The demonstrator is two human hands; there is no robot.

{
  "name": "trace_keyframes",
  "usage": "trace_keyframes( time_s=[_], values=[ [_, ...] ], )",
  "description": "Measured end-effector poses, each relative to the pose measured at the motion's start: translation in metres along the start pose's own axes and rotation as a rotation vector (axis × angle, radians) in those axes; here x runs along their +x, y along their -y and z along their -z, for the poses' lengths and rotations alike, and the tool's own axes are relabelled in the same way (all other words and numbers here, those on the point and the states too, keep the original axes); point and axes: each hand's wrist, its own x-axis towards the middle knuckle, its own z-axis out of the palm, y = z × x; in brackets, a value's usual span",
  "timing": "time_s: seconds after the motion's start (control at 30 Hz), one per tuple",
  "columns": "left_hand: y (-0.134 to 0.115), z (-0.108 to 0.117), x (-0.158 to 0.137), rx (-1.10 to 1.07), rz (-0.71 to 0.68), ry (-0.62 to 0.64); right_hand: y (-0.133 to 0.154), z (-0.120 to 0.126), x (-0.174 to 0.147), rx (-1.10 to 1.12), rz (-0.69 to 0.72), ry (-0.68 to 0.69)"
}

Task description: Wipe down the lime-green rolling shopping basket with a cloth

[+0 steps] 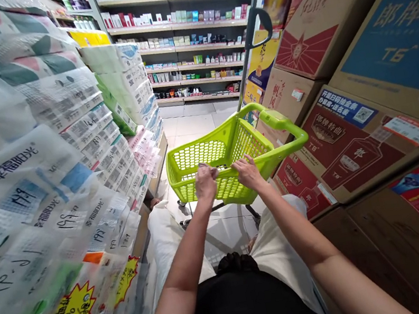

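Observation:
A lime-green shopping cart (pixel 186 188) with a lattice basket stands sideways in front of my legs. My left hand (pixel 206 181) is closed over the near rim of the basket, left of the middle. A short way along the same rim, my right hand (pixel 247 173) is curled with its fingers over the edge. The cart's thick push handle (pixel 289 130) points to the right, towards the boxes. Through the lattice the basket's inside shows only in part, and I make out no goods in it.
Tall stacks of plastic-wrapped paper packs (pixel 95 144) with handwritten prices line the left side. Cardboard cartons (pixel 347 150) are piled on the right, with a grey pole handle (pixel 260 25) beside them. Shelves of small boxes (pixel 193 39) cross the far end beyond the tiled floor (pixel 188 123).

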Motion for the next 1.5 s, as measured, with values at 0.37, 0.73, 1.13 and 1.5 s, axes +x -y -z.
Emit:
trace_keyframes(
  time_s=[0.37,0.73,1.13,1.5],
  values=[
    [0.026,0.006,-0.007,-0.002,0.055,-0.052,0.018,-0.024,0.012,0.081,0.065,0.022],
    [0.070,0.022,-0.017,0.034,0.175,-0.069,0.017,-0.035,0.033,0.138,-0.035,-0.020],
    [0.065,0.010,-0.020,-0.022,0.140,-0.044,0.056,-0.053,0.016,0.189,0.055,0.029],
    [0.081,-0.003,-0.017,-0.052,0.061,-0.048,0.056,-0.052,-0.011,0.329,0.127,0.021]
  ],
)
